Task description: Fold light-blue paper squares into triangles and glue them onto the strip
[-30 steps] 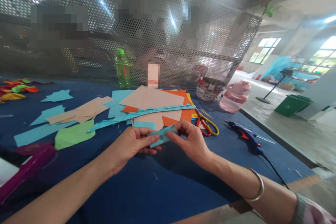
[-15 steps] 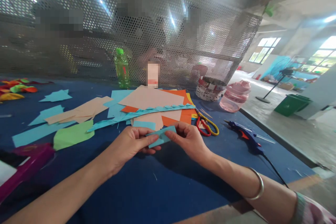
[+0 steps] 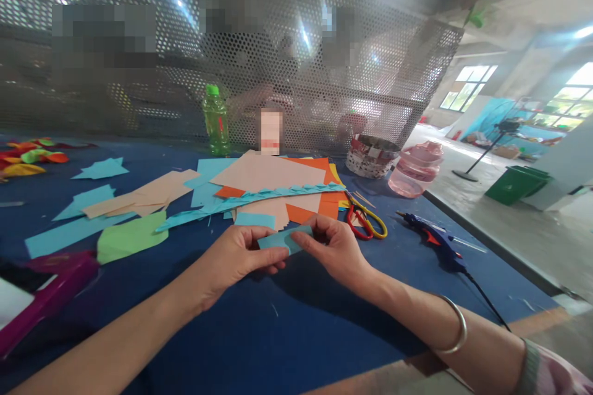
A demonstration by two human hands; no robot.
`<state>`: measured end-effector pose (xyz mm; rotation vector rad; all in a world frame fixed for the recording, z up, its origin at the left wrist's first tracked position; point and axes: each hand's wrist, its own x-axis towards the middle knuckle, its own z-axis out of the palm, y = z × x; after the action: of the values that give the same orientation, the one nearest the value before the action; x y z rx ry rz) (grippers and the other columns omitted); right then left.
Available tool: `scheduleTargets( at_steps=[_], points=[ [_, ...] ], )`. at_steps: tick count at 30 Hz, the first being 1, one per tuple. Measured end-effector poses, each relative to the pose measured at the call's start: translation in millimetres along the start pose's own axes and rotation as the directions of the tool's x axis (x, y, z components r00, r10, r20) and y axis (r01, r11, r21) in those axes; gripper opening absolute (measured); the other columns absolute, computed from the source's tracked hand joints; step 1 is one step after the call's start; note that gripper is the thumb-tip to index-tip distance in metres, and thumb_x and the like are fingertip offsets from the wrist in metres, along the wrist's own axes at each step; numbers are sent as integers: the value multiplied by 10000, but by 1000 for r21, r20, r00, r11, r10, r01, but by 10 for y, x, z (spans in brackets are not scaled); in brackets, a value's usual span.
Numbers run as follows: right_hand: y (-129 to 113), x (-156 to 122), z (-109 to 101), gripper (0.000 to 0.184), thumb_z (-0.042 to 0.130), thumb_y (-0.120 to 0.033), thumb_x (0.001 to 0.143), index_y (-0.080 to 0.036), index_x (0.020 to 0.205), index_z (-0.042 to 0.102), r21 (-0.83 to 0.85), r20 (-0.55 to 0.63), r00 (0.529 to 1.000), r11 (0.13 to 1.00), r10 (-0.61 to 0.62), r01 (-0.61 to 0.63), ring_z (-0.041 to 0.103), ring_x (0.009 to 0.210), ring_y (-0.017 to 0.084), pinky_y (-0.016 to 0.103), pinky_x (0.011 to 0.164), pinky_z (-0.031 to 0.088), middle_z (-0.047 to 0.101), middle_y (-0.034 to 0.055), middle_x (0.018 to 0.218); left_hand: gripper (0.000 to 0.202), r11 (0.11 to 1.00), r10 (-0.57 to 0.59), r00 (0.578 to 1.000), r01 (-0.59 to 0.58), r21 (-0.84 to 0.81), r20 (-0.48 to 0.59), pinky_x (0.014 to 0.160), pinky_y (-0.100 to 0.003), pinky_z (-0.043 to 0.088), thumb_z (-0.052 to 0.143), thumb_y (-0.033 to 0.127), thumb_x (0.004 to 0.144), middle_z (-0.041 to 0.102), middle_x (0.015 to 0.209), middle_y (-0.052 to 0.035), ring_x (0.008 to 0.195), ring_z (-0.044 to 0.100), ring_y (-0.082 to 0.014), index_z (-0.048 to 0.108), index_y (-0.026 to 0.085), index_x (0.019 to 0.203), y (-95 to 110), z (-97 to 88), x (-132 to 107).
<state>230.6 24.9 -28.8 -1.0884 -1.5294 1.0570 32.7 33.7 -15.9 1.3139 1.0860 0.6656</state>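
A small piece of blue paper [image 3: 280, 239] is held between my two hands above the front of the table. My left hand [image 3: 245, 253] pinches its left part, thumb on top and fingers underneath. At its right end, my right hand [image 3: 331, 244] grips it between thumb and bent fingers. Just beyond lies another blue paper piece [image 3: 254, 220]. A long folded blue paper strip [image 3: 259, 195] stretches across a stack of pink paper [image 3: 273, 173] and orange paper [image 3: 331, 200]. Scissors [image 3: 365, 219] with red and yellow handles rest right of the stack.
A blue glue gun [image 3: 435, 241] with its cord lies at the right. Green paper [image 3: 132, 237] and a purple object [image 3: 55, 290] are at the left. A green bottle [image 3: 215, 123], a paper-covered pot [image 3: 370, 157] and a pink jug [image 3: 416, 170] stand along the perforated metal screen [image 3: 287, 74].
My left thumb has slid right along the blue paper, nearer to my right thumb. Both hands keep hold of the paper, and the other things lie as before.
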Motion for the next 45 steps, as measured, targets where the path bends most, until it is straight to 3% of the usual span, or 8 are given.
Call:
scheduleTargets(
  at_steps=[8, 14, 19, 24, 29, 40, 45],
  points=[
    [50, -32, 3, 231, 701, -370, 820, -162, 742, 637, -108, -3, 998, 992, -70, 69, 485, 579, 91, 217, 560, 391, 594, -30, 643, 256, 1000, -4, 1000, 4, 27, 1, 601, -229, 504, 842, 405, 619, 722, 641, -15, 607, 631, -138, 744, 178, 687, 30, 50, -9],
    [50, -47, 16, 227, 686, -376, 825, -164, 754, 650, -134, 6, 997, 988, -79, 79, 493, 578, 97, 217, 559, 398, 603, -22, 640, 197, 997, -33, 999, 35, 64, -36, 556, -224, 467, 806, 349, 595, 674, 566, 16, 535, 577, -120, 719, 185, 662, 61, 73, -27],
    [26, -52, 12, 238, 720, -389, 784, -169, 806, 631, -170, 103, 994, 984, -27, 44, 474, 613, 99, 216, 578, 395, 576, -33, 676, 114, 991, 14, 998, -6, 134, -59, 550, -212, 434, 729, 290, 611, 649, 550, 27, 543, 559, -114, 703, 180, 628, 90, 66, -36],
    [54, -45, 5, 279, 737, -407, 769, -173, 832, 599, -148, 171, 985, 989, 20, 6, 481, 637, 103, 213, 591, 414, 559, -35, 701, 170, 988, 14, 998, -5, 153, -56, 590, -230, 461, 743, 331, 619, 682, 586, 10, 580, 595, -136, 718, 173, 676, 77, 36, -25],
    [88, -26, -8, 218, 713, -342, 800, -176, 916, 633, -135, 191, 982, 990, -11, 37, 530, 674, 110, 214, 635, 448, 603, -26, 755, 206, 988, 23, 999, -16, 155, -42, 630, -252, 486, 760, 355, 625, 709, 627, -6, 627, 637, -162, 728, 174, 716, 46, 5, -3],
    [6, -60, 4, 221, 709, -251, 785, -171, 984, 655, -204, 144, 984, 970, -103, 131, 518, 655, 100, 215, 628, 429, 607, -31, 753, 295, 978, -19, 1000, 16, 209, 11, 601, -270, 497, 756, 455, 635, 705, 627, -15, 597, 626, -161, 697, 170, 679, 17, -14, 3],
    [1, -36, 2, 251, 698, -260, 800, -168, 1024, 634, -108, 163, 981, 987, -103, 122, 544, 674, 111, 238, 666, 449, 623, -18, 790, 306, 966, 6, 1000, -5, 259, -1, 588, -266, 478, 732, 467, 677, 702, 619, -11, 593, 623, -158, 685, 167, 710, 10, -30, 3]
  ],
)
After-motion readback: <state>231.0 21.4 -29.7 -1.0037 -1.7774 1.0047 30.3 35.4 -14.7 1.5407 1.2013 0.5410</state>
